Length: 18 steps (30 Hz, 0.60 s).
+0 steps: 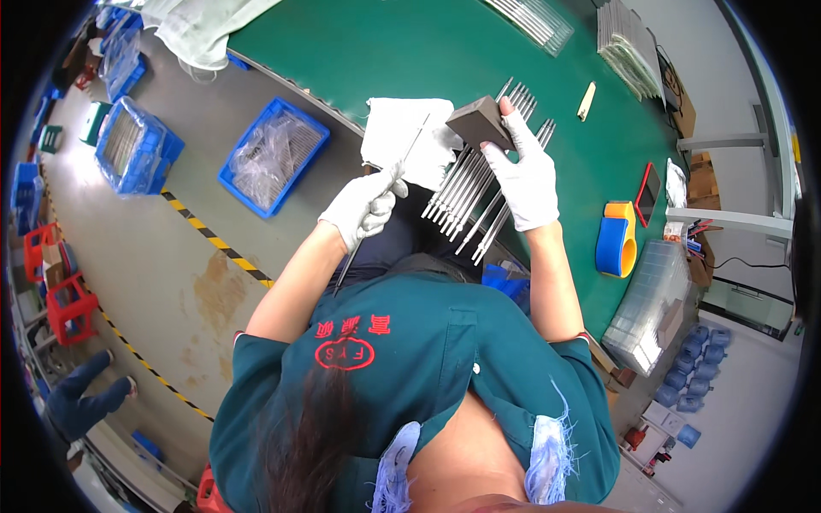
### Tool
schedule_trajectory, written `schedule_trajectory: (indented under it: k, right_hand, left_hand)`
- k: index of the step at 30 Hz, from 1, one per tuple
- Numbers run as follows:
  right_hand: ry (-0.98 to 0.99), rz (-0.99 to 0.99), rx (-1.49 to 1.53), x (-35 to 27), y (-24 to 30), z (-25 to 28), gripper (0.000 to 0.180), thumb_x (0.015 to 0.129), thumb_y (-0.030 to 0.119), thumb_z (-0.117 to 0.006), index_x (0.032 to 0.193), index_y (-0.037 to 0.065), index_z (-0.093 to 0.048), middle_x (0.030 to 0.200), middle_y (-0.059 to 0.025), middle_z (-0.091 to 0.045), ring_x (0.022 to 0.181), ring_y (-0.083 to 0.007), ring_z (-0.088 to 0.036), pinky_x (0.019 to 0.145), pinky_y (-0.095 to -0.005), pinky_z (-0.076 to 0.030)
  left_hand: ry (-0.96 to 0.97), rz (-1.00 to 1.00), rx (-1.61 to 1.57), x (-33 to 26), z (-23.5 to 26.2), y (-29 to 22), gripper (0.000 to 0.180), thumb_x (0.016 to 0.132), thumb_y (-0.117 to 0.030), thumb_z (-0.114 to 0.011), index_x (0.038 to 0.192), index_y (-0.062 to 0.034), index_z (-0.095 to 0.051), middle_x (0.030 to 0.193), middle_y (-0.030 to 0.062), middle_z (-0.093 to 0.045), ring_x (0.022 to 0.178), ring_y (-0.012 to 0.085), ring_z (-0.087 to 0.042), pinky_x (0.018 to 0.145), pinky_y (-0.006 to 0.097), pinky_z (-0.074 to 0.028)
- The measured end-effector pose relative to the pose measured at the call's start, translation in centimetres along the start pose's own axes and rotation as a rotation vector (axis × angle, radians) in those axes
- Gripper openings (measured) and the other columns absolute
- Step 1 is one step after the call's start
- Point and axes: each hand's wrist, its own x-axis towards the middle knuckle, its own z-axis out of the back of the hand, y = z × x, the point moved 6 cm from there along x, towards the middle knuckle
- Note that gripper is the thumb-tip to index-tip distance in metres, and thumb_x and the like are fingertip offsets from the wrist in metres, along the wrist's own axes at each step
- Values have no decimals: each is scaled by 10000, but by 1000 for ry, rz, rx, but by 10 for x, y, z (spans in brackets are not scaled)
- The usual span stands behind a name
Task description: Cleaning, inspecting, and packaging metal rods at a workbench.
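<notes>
dark hair and a teal shirt (410,359) with a red emblem fill the lower middle, nearest the lens. both hands wear white gloves. left hand (363,205) is closed around a thin grey metal rod (376,201), long and straight, slanting from the white cloth (402,137) down past the bench's near edge. right hand (526,175) pinches a dark grey wedge-shaped block (481,122) by thumb and fingers, just above a fanned row of matching rods (475,192) lying on the green bench (385,51) near its edge. toward the bench's right edge stands a blue and orange tape dispenser (617,239), with a stack of clear trays (654,303) beside it. blue crates (274,154) lined with clear plastic sit on the floor.
</notes>
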Motion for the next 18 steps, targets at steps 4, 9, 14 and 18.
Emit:
schedule_trajectory:
  k: [4, 9, 14, 18]
  right_hand:
    - [-19, 50, 10, 1, 4, -7, 530, 772, 92, -670, 1277, 156, -522, 1162, -87, -612, 1028, -195, -613, 876, -270, -477]
    - [-3, 306, -205, 11, 28, -27, 429, 783, 163, -664, 1200, 234, -590, 1098, -21, -642, 938, -184, -640, 780, -256, -515]
    - [51, 293, -268, 24, 40, -35, 450, 778, 138, -679, 1212, 205, -580, 1074, -69, -648, 958, -207, -640, 808, -269, -509]
    - [48, 278, -273, 8, 19, -21, 456, 764, 53, -690, 1201, 135, -590, 1114, -63, -641, 978, -171, -639, 843, -246, -505]
  left_hand:
    - [80, 7, -75, 3, -1, 3, 423, 920, -441, -499, 925, -19, -536, 489, -77, -297, 321, 29, -228, 293, 191, -179]
    - [92, -21, -43, 1, -2, -3, 393, 937, -381, -479, 1046, -16, -573, 500, -75, -316, 338, 28, -237, 301, 188, -183]
    - [45, -76, 34, -1, 0, -5, 372, 943, -346, -467, 1051, -11, -587, 506, -73, -329, 342, 29, -231, 305, 186, -188]
    - [99, -15, -83, -1, -5, -3, 331, 947, -327, -448, 1025, -43, -601, 514, -85, -321, 362, 29, -216, 324, 192, -174]
